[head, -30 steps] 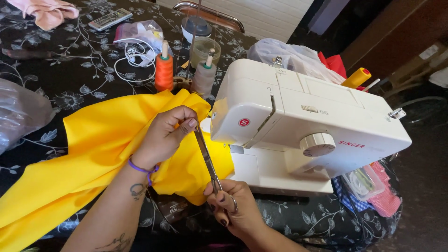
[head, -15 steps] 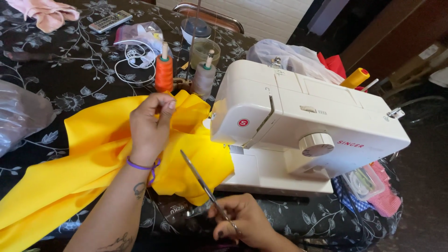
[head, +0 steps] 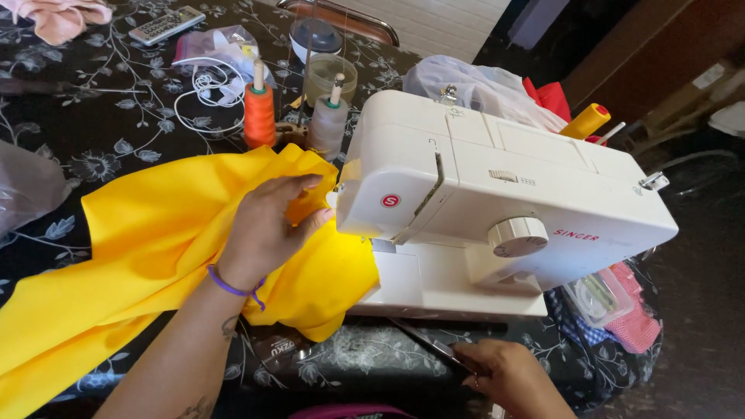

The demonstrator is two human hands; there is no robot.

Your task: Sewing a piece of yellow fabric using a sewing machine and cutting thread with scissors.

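My left hand [head: 268, 229] rests on the yellow fabric [head: 155, 240], fingers pinching a fold of it close to the needle end of the white sewing machine [head: 497, 202]. The cloth spreads left across the dark floral tablecloth [head: 101, 116] and bunches under the machine's arm. My right hand [head: 508, 376] is low at the table's front edge, holding a pair of scissors [head: 425, 343] that lies almost flat on the table in front of the machine's base.
An orange thread spool [head: 259, 112] and a grey thread spool [head: 327, 124] stand behind the fabric. Farther back are a round jar [head: 330, 74], a white cable [head: 206, 89] and a remote control [head: 165, 25]. A clear plastic bag [head: 23, 186] lies left.
My right hand has lowered the scissors from upright near the needle down to the table front. My left hand moved back down onto the fabric beside the machine.
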